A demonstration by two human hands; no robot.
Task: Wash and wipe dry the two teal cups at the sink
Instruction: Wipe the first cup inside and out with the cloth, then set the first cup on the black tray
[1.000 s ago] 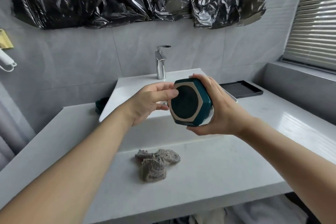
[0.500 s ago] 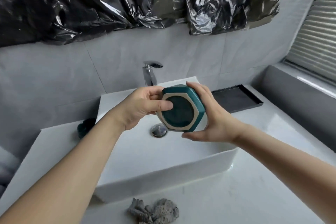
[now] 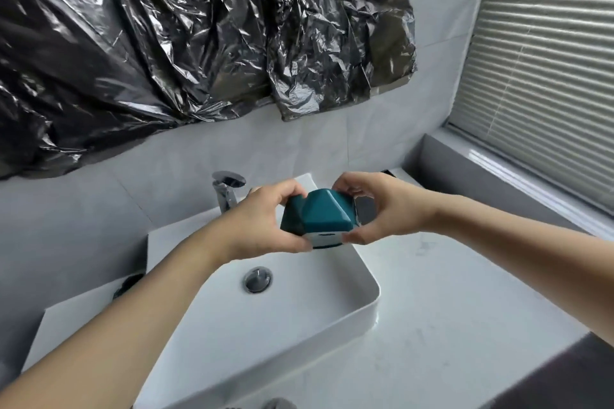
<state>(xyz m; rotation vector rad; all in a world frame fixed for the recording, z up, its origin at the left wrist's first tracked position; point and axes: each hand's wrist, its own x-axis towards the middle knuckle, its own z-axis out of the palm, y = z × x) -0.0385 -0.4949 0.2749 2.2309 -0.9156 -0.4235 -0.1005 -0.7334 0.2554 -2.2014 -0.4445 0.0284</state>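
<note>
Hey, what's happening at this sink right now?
A person holds a teal cup in both hands over the white basin. The left hand grips one side and the right hand the other, below the tap. No water can be seen running. A second dark teal thing peeks out left of the basin.

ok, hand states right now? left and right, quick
Left hand: closed on the teal cup, gripping its left side.
Right hand: closed on the same cup, fingers over its top, thumb underneath.
</note>
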